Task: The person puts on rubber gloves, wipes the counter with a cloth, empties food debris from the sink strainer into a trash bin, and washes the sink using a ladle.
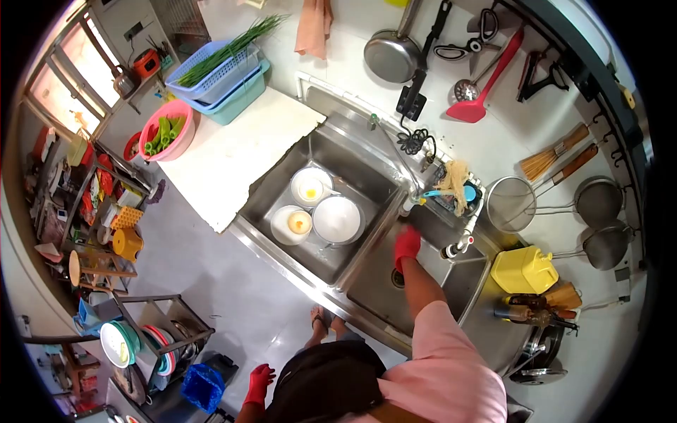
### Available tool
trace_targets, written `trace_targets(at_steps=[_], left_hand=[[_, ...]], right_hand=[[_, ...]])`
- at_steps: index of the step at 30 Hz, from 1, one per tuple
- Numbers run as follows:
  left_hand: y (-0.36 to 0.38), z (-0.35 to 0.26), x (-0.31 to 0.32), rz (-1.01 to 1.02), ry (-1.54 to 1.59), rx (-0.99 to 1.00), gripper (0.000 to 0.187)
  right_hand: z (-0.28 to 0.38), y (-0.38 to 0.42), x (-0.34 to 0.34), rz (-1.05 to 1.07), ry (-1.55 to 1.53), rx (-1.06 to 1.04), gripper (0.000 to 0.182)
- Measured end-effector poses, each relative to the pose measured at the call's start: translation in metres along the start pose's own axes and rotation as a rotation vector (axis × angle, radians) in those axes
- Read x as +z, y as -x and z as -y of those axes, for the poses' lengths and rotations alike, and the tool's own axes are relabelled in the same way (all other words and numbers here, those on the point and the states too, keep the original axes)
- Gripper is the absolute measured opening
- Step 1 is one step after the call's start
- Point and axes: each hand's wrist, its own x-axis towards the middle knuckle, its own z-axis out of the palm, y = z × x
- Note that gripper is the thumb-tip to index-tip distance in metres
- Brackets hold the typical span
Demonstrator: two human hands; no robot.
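My right hand (407, 244), in a red rubber glove, reaches over the right basin (374, 282) of the steel sink, just below the tap (411, 189). Motion smears its fingers, so their grip does not show. My left hand (261, 379), gloved in red too, hangs low beside my body, away from the sink, with fingers apart and nothing in them. In the left basin (328, 271) sit a white bowl with something yellow in it (310, 187), a bowl with an orange-yellow round thing (290, 225), and a larger pale pan (337, 220).
A white board (226, 176) covers the counter at left, bearing a pink basin (185, 134) of green peppers and stacked baskets (211, 70) with green stalks. A yellow jug (525, 269) stands right of the sink. Pans, strainers and utensils hang on the wall. A dish rack (180, 317) stands behind.
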Motion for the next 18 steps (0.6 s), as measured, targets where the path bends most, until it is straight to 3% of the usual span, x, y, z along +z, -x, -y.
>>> trace_targets(at_steps=[5,6,9,11,15,18], left_hand=[[0.003,0.017,0.0,0.055,-0.011,-0.033,0.046],[0.007,0.007,0.0,0.133,-0.212,0.062,0.045],[0.002,-0.019,0.009,0.133,-0.356,0.049,0.045],[-0.013,-0.029,0.019,0.076,-0.187,0.011,0.045],[-0.036,-0.07,0.035,0.082,-0.18,0.086,0.044],[-0.048,-0.099,0.05,0.123,-0.187,0.143,0.041]], right_hand=[[0.007,0.072,-0.058,0.162,-0.649,0.518,0.027],[0.018,0.086,-0.072,0.156,-0.701,0.54,0.024],[0.039,0.102,-0.091,-0.077,-0.708,0.345,0.026],[0.044,0.104,-0.096,-0.137,-0.758,0.318,0.028],[0.051,0.118,-0.111,-0.439,-0.465,0.053,0.025],[-0.028,0.13,-0.078,-0.104,0.198,-0.151,0.022]])
